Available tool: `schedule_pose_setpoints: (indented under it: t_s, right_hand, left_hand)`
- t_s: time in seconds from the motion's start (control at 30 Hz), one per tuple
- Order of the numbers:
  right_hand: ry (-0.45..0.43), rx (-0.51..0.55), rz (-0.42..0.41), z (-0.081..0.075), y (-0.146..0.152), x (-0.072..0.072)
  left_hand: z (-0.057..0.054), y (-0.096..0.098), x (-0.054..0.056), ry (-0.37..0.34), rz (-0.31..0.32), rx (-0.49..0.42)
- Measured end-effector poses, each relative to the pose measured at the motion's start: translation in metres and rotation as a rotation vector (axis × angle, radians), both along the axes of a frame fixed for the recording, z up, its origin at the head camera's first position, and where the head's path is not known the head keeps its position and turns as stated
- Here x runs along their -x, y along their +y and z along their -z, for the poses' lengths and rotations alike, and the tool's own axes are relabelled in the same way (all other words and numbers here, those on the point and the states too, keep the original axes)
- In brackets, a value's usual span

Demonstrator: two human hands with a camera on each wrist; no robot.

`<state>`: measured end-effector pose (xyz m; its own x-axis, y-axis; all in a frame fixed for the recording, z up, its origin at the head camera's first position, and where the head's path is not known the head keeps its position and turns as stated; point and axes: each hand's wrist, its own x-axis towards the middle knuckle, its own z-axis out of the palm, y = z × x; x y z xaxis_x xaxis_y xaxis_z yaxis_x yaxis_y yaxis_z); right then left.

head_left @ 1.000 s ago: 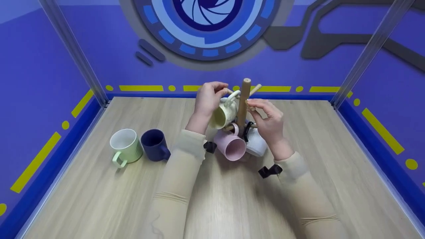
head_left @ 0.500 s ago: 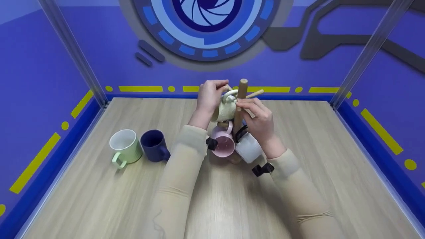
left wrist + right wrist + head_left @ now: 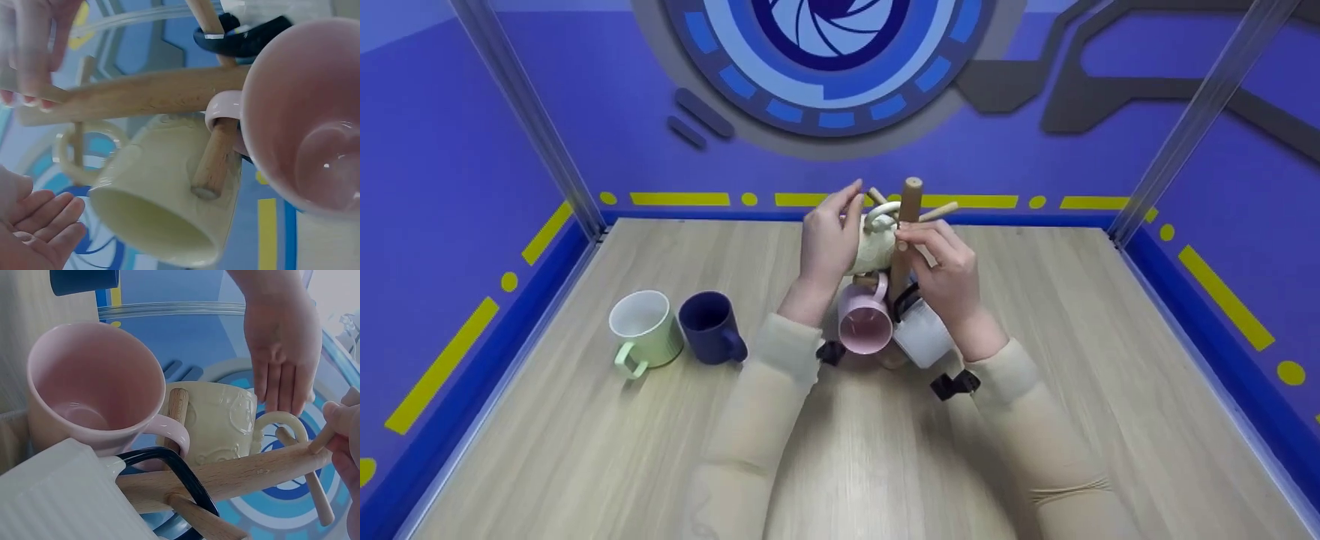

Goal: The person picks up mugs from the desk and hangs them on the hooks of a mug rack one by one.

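A wooden mug tree (image 3: 910,201) stands at the back of the table. On its upper peg hangs a cream mug (image 3: 163,185) with raised patterns, by its handle. Lower down hang a pink mug (image 3: 93,388) and a white mug (image 3: 62,495) with a dark handle. My right hand (image 3: 945,270) pinches a front upper peg (image 3: 322,439) between thumb and fingers. Beside the cream mug, my left hand (image 3: 830,236) has its fingers straight and holds nothing; in the right wrist view this left hand (image 3: 284,354) is apart from the peg that bears the mug.
Left of the mug tree, a light green mug (image 3: 652,337) and a navy mug (image 3: 709,330) stand upright on the wooden table (image 3: 855,465). Blue printed panels (image 3: 585,97) enclose the back and sides.
The mug tree has turned, with its lower mugs swinging left and my right hand moving left along with it. My left hand has let go of the cream mug's peg and straightened its fingers.
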<state>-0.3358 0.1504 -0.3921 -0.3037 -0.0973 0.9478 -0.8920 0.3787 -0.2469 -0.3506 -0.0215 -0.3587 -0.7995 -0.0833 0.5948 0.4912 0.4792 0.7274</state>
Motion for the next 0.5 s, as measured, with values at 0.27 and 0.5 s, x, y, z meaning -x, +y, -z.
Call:
schedule_pose_setpoints:
  t_s: [0.27,0.5]
  right_hand:
    - [-0.009,0.001,0.022,0.000,0.000,-0.001]
    - [-0.011,0.013,0.010,0.001,-0.002,-0.001]
  left_hand:
    - [0.021,-0.046,-0.053,-0.143,0.003,-0.019]
    - [0.040,-0.097,-0.088,-0.421,-0.108,0.199]
